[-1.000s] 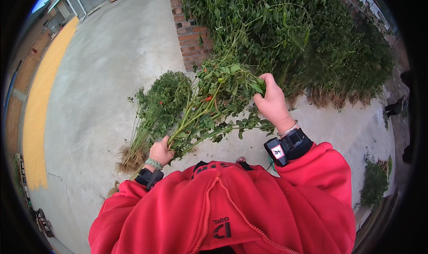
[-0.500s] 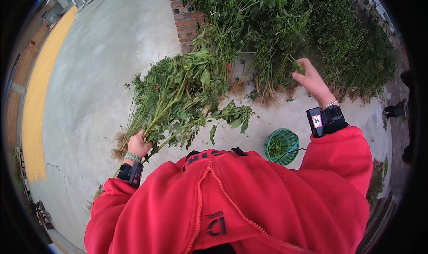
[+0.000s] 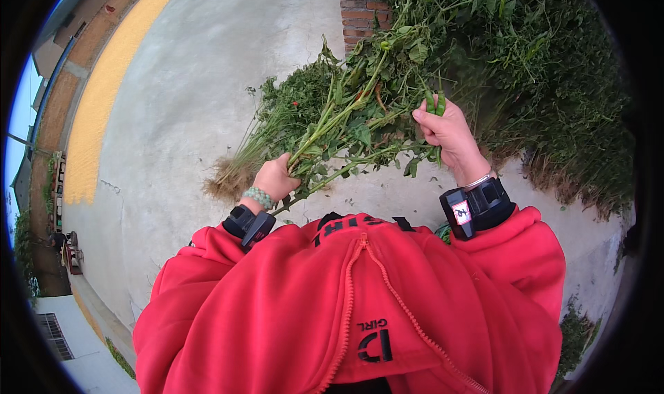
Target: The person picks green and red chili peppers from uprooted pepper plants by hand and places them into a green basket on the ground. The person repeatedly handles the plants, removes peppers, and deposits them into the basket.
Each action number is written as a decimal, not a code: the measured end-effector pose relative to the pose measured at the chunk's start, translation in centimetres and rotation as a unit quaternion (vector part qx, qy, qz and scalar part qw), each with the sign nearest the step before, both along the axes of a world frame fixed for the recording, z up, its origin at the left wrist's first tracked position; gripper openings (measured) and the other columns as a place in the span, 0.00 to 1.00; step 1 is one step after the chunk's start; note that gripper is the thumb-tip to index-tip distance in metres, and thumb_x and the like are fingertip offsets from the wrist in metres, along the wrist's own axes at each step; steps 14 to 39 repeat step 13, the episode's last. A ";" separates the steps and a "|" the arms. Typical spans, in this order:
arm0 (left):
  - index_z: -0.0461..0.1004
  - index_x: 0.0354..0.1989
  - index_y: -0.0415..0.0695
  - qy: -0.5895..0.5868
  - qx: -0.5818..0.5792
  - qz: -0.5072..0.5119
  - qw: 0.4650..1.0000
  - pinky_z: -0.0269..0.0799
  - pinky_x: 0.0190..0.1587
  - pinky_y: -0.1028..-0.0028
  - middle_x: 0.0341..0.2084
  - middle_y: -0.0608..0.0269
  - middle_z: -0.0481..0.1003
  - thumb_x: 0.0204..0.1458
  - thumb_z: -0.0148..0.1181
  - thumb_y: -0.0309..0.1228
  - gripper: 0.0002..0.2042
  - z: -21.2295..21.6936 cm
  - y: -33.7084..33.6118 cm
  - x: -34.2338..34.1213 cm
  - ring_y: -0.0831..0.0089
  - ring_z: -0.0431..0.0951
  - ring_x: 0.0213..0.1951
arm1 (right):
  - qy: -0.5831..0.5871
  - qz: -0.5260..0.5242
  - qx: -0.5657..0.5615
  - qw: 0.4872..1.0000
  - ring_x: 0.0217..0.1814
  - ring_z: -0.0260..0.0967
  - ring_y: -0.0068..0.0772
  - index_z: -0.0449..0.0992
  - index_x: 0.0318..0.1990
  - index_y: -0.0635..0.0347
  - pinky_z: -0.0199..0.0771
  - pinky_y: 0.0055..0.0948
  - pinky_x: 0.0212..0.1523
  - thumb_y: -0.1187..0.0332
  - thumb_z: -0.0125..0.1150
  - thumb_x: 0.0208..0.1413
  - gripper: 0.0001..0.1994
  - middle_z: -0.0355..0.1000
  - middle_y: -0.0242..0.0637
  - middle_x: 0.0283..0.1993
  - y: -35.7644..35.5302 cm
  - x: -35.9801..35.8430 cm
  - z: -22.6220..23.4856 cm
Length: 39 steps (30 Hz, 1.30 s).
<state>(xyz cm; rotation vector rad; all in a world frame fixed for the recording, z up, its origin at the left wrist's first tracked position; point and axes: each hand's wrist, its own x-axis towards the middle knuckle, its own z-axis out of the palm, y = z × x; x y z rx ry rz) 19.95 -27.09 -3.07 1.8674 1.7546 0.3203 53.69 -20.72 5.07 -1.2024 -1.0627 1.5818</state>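
My left hand [image 3: 276,177] is wrapped round the thick stems of a leafy pepper plant [image 3: 330,119], which slants up and away to the right. A red-brown pepper [image 3: 380,96] hangs among its leaves. Over the plant's right side, my right hand [image 3: 453,134] is closed on green chili peppers [image 3: 435,103], which stick up past the thumb and fingers; another green tip shows below the fingers. Beneath my right forearm only a sliver of the green basket [image 3: 443,233] shows, the rest hidden by my red sleeve and jacket.
A large heap of uprooted pepper plants [image 3: 546,55] lies at the far right, roots toward me. More plants with dry roots [image 3: 232,177] lie beyond my left hand. A brick pillar [image 3: 364,15] stands behind. Yellow grain [image 3: 117,89] is spread along the concrete at left.
My right hand has come left and slightly nearer, from the heap to the held plant, with green peppers in it. The view has turned; the basket is now mostly hidden.
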 end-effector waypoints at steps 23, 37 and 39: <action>0.67 0.36 0.42 0.075 0.024 -0.040 0.996 0.69 0.33 0.58 0.22 0.44 0.72 0.34 0.63 0.33 0.19 0.8 -2.0 1.3 0.49 0.74 0.30 | -0.118 -0.092 -0.014 0.989 0.23 0.69 0.23 0.70 0.39 0.68 0.62 0.19 0.20 0.73 0.58 0.46 0.12 0.72 0.39 0.30 3.8 -3.8 -1.5; 0.67 0.36 0.42 0.075 0.024 -0.040 0.996 0.69 0.33 0.58 0.22 0.44 0.72 0.34 0.63 0.33 0.19 0.8 -2.0 1.3 0.49 0.74 0.30 | -0.118 -0.092 -0.014 0.989 0.23 0.69 0.23 0.70 0.39 0.68 0.62 0.19 0.20 0.73 0.58 0.46 0.12 0.72 0.39 0.30 3.8 -3.8 -1.5; 0.67 0.36 0.42 0.075 0.024 -0.040 0.996 0.69 0.33 0.58 0.22 0.44 0.72 0.34 0.63 0.33 0.19 0.8 -2.0 1.3 0.49 0.74 0.30 | -0.118 -0.092 -0.014 0.989 0.23 0.69 0.23 0.70 0.39 0.68 0.62 0.19 0.20 0.73 0.58 0.46 0.12 0.72 0.39 0.30 3.8 -3.8 -1.5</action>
